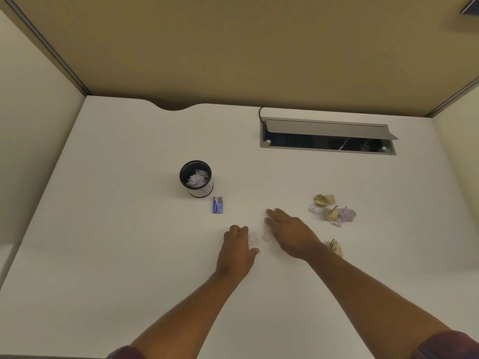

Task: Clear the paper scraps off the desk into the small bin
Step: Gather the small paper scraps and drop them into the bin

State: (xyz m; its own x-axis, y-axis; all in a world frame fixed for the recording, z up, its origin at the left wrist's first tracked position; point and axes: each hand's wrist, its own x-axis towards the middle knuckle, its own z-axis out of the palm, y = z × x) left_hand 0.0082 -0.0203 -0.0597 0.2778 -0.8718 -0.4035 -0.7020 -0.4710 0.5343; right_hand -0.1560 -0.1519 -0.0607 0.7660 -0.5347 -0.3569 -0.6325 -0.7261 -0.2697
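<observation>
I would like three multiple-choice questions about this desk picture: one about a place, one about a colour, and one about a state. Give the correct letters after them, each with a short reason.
1. Where does the small blue card lie?
A. inside the bin
B. on the desk, just beside the bin's base, on its right in the picture
C. under the right hand

2. What colour is the small bin?
A. black
B. red
C. yellow

3. What is the state of the bin?
A. tipped over
B. upright and empty
C. upright with crumpled paper inside

Answers:
1 B: the card rests flat on the desk next to the bin.
2 A: its rim and wall look black.
3 C: pale crumpled paper shows through the open top.
</observation>
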